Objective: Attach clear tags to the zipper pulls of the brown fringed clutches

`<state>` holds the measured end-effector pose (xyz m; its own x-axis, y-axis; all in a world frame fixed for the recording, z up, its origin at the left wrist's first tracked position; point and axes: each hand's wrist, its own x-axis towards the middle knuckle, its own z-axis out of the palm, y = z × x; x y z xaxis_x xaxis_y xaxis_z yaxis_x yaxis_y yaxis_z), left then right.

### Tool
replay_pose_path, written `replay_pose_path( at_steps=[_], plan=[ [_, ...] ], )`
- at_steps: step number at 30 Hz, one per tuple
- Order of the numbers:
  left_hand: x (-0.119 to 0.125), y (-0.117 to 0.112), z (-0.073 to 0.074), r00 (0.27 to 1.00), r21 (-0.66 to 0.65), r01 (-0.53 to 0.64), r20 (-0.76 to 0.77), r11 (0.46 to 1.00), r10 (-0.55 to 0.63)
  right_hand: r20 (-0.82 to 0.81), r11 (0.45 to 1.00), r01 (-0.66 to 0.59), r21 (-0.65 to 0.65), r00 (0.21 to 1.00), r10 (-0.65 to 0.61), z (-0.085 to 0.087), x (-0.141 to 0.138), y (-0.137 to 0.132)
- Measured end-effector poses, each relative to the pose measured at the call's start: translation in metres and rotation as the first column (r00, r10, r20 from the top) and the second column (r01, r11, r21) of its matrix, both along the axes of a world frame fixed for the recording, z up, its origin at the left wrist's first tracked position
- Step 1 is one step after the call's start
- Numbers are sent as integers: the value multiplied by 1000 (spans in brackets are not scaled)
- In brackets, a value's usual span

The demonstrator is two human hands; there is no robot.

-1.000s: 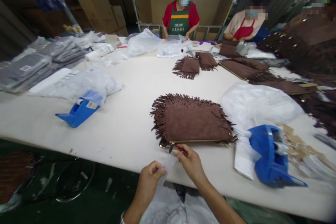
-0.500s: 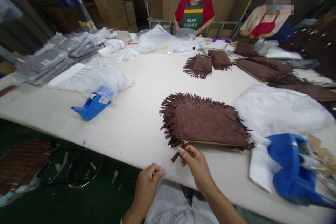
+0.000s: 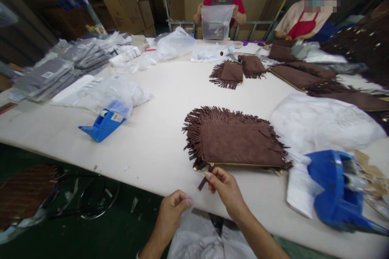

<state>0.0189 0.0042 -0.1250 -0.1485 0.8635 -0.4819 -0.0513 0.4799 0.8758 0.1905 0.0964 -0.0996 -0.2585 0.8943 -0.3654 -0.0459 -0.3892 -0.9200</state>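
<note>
A dark brown fringed pouch (image 3: 237, 141) lies flat on the white table, its zipped edge facing me. At its near left corner my right hand (image 3: 226, 190) is closed, pinching the brown strap-like zipper pull (image 3: 203, 183) between thumb and fingers. To the left, by the table's front edge, my left hand (image 3: 174, 212) has thumb and forefinger pressed together. Whatever may be between those fingertips is too small to make out.
Blue tape dispensers stand left (image 3: 103, 123) and right (image 3: 337, 190). A white plastic bag (image 3: 325, 121) lies beside the pouch. Smaller fringed pouches (image 3: 232, 72) and grey packed items (image 3: 45, 75) lie farther back. Two people work across the table, one holding a clear bag (image 3: 216, 22).
The person opposite has lifted a clear plastic bag upright. My left thumb and fingers have shifted slightly. My right hand stays on the zipper pull, and the view has moved a little.
</note>
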Motion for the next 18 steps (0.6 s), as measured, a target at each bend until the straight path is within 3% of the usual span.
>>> replay_pose_path(
  at_steps=[8,18],
  plan=[
    [8,4,7,996,3,27,86,1000,-27,-28,1000,-9,11,1000,9,-7,2,0],
    [31,17,8,950,-114,-70,294,991,101,79,998,-62,26,995,60,-5,6,3]
  ],
)
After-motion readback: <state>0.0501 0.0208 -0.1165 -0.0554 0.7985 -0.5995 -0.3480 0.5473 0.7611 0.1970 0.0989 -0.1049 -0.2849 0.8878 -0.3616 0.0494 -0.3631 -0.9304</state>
